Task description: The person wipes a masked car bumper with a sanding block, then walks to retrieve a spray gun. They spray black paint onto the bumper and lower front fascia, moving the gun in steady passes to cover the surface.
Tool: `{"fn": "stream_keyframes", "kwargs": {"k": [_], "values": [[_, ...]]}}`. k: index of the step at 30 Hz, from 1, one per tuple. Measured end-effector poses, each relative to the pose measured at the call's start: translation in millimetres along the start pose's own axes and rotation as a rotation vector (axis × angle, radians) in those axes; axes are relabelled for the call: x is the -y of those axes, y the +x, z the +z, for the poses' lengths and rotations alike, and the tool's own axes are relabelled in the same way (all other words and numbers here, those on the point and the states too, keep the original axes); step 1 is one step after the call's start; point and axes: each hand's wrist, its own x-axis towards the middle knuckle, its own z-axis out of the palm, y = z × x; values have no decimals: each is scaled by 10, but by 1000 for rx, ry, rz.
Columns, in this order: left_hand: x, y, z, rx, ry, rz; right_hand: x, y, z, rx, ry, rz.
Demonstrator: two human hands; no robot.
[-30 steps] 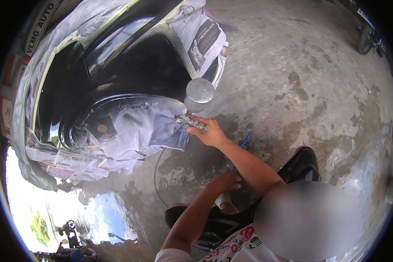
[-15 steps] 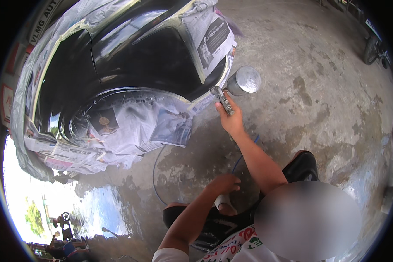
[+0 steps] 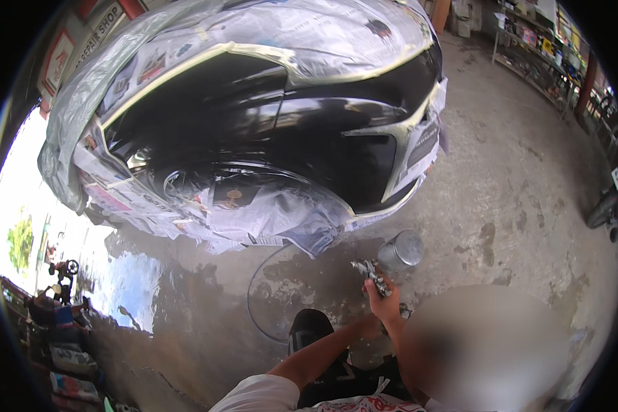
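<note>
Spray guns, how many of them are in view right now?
1: the spray gun held in the right hand, its metal cup on the right side. Others could be hidden on the cluttered shelves at upper right.

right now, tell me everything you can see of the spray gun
The spray gun looks like shiny silver metal, with a slim body and a wide, round, duller silver cup on its right. The right hand grips its handle. Its front end points toward the picture's upper left. It is held above the concrete floor, apart from the black car body. Whether it is spraying cannot be told.
</note>
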Motion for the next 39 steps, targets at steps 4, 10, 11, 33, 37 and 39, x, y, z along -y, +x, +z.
{"fn": "stream_keyframes", "kwargs": {"k": [4, 10, 11, 33, 37, 39], "values": [[-1705, -84, -283, 120, -229, -12, 1040, -285, -218, 44, -251, 185], [-3394, -646, -733, 153, -379, 109, 2747, -771, -189, 237, -267, 171], [-3629, -641, -936, 173, -429, 104, 2984, -843, -203, 247, -238, 188], [-7199, 3435, -380, 488, -287, 111, 6262, 481, -4177, 428, -211, 203], [-7286, 4275, -556, 443, -249, 71, 6354, 1198, -4531, 487, -114, 177], [-7198, 4787, -728, 407, -229, 41, 6426, 1623, -4708, 530, -101, 211]]}}
